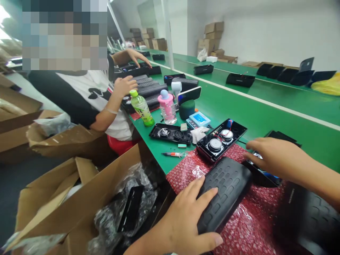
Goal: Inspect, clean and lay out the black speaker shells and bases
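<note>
My left hand (186,212) lies over a black speaker housing (225,191) with an oval raised pattern, fingers on its upper side and thumb at its near end. The housing rests on red bubble wrap (244,226). Over an open black speaker half (261,175) hovers my right hand (273,156), thumb and fingers apart; its fingertips are partly hidden. Beyond the patterned housing sits another opened speaker (221,140) with two round drivers and red wires. A further black speaker (308,216) is blurred at the lower right.
A black panel (171,133), glue syringe (173,154), blue device (198,119), green-capped bottle (142,108) and pink-topped bottle (167,108) stand or lie on the green table. A co-worker's hand (124,86) is by more speakers. Cardboard boxes (87,187) are at left.
</note>
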